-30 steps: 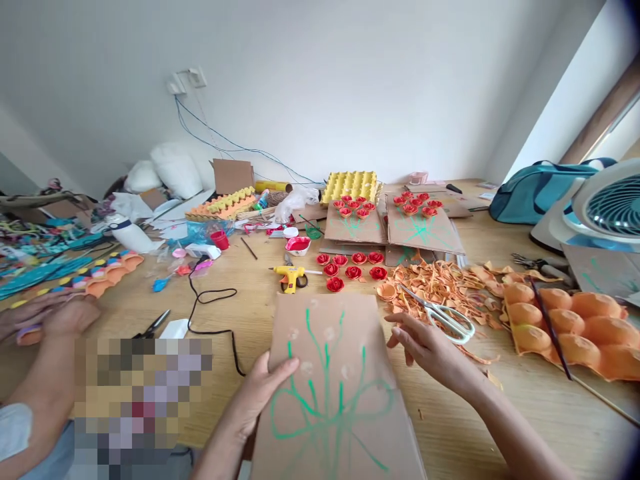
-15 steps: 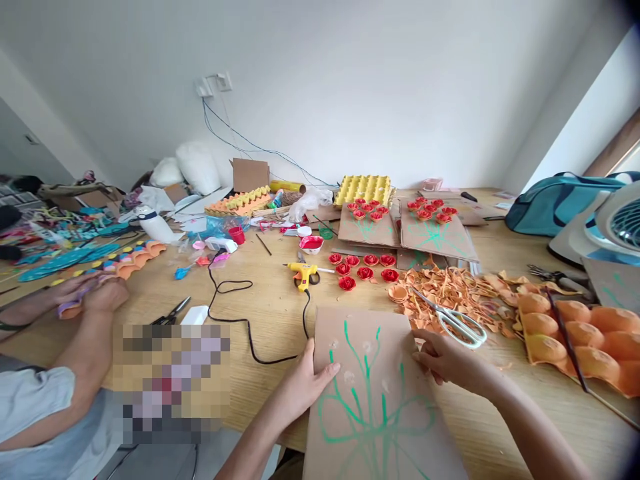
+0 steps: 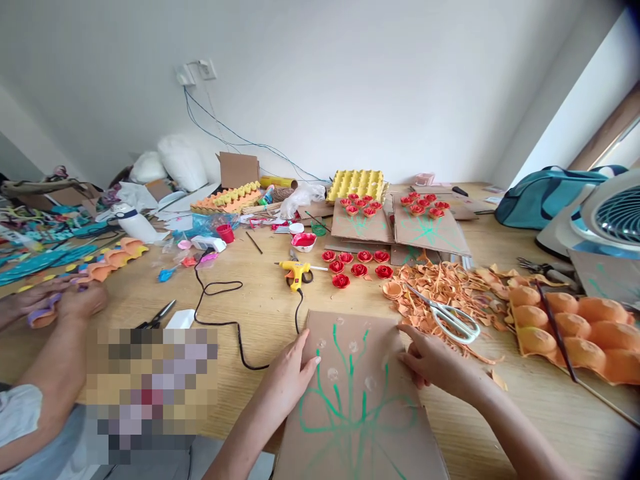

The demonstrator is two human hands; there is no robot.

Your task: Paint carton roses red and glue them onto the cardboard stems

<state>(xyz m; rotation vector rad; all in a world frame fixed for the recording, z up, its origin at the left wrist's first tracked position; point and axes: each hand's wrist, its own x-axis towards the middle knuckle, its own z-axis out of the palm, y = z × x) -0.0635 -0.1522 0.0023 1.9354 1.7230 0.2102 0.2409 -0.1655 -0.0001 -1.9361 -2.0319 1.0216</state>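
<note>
A brown cardboard sheet (image 3: 345, 433) painted with green stems lies in front of me at the table's near edge. Clear shiny blobs, like glue, dot the area around the stem tips. My left hand (image 3: 290, 367) grips its left edge, thumb on top. At the upper right edge, my right hand (image 3: 433, 357) holds the sheet with bent fingers. Beyond it are several red paper roses (image 3: 359, 270) and a yellow glue gun (image 3: 299, 273) with a black cord. Two finished-looking cardboard panels (image 3: 430, 233) bearing red roses and green stems rest farther back.
White-handled scissors (image 3: 453, 320) lie on orange scraps (image 3: 440, 287). An orange egg tray (image 3: 575, 327) and a fan (image 3: 610, 213) stand to the right. A red paint dish (image 3: 303, 242) sits mid-table. At left, another person's hands (image 3: 83, 300) hold a purple-and-orange piece, near black scissors (image 3: 157, 317).
The view has turned slightly right, so the surroundings sit farther left. The sheet's near end has swung left, with both hands still on its edges. The blobs show more clearly.
</note>
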